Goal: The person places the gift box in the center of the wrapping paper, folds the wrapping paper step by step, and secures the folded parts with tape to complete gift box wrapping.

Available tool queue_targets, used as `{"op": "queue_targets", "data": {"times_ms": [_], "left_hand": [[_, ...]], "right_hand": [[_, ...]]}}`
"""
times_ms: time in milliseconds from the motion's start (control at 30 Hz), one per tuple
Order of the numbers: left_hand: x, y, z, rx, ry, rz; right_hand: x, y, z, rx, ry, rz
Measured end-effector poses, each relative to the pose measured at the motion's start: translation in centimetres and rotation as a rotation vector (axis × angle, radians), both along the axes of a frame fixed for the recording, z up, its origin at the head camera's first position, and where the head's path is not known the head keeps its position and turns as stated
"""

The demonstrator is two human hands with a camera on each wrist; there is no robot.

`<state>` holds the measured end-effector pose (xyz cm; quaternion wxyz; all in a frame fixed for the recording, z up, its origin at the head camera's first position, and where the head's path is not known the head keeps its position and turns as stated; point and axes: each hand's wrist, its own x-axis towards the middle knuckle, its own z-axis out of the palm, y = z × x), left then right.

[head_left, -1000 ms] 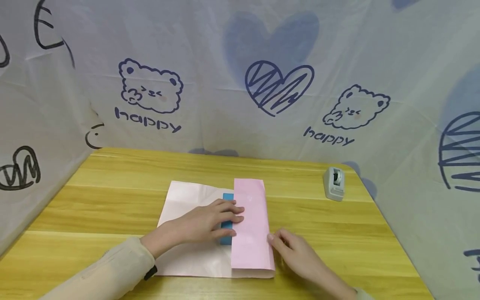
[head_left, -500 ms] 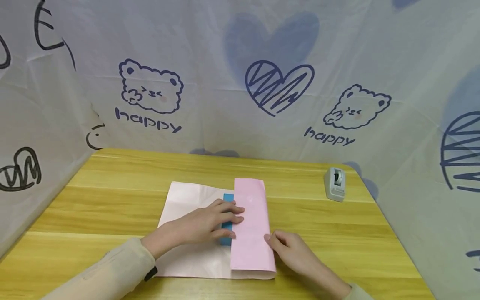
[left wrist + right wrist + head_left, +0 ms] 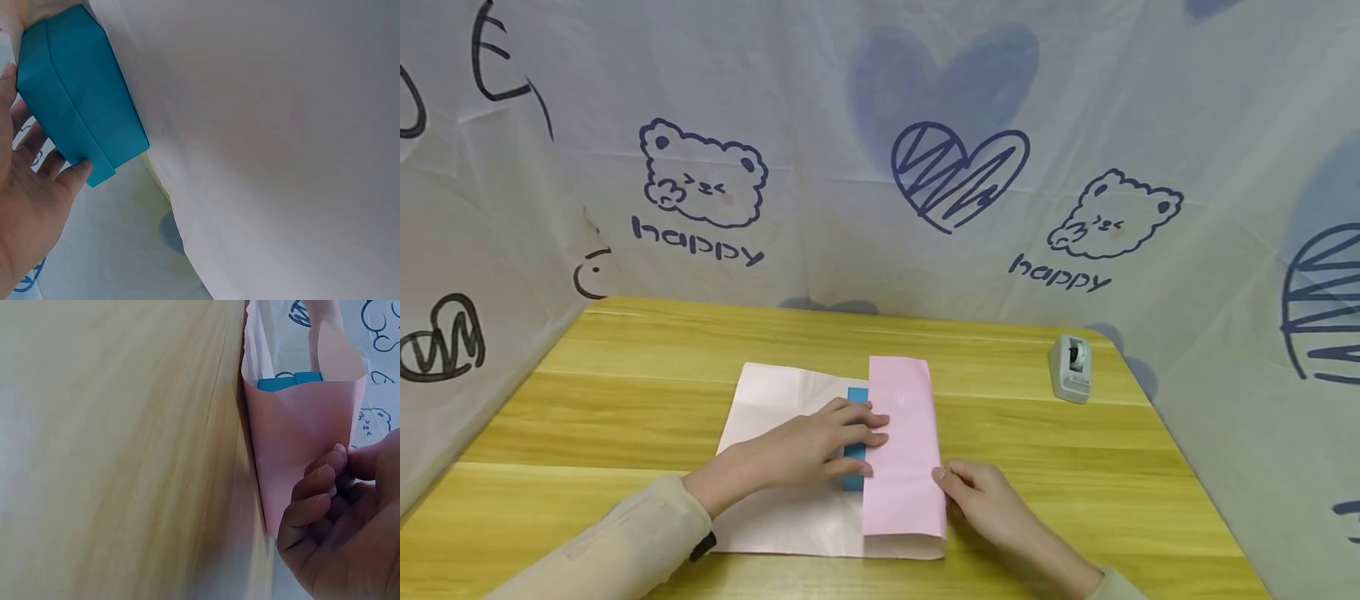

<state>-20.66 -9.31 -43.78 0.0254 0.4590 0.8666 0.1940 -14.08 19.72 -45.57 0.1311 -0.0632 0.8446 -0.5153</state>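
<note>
Folded pink paper (image 3: pixel 902 492) hides part of the blue box (image 3: pixel 81 94) on the desk (image 3: pixel 647 400). The left hand (image 3: pixel 805 447), fingers extended, rests across both; the right hand (image 3: pixel 992 504) pinches the fold. A tape dispenser (image 3: pixel 1070 371) stands well apart, far right.

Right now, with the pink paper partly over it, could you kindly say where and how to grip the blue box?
I'd take the blue box by its bare left part, coming from above and the left: the pink paper covers its right, and the box's flat faces should suit a pinch.
</note>
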Motion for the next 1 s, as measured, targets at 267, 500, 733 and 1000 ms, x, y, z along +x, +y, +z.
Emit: {"op": "queue_targets", "data": {"times_ms": [267, 500, 733, 1000], "left_hand": [[0.0, 0.0, 0.1, -0.012, -0.013, 0.015], [0.0, 0.0, 0.0, -0.004, -0.008, 0.010], [0.0, 0.0, 0.0, -0.001, 0.003, 0.007], [0.0, 0.0, 0.0, -0.003, -0.003, 0.011]], "right_hand": [[0.4, 0.3, 0.1, 0.028, 0.014, 0.031], [0.8, 0.7, 0.2, -0.014, -0.035, 0.094], [1.0, 0.9, 0.1, -0.085, -0.099, 0.133], [1.4, 1.2, 0.0, -0.082, -0.091, 0.212]]}}
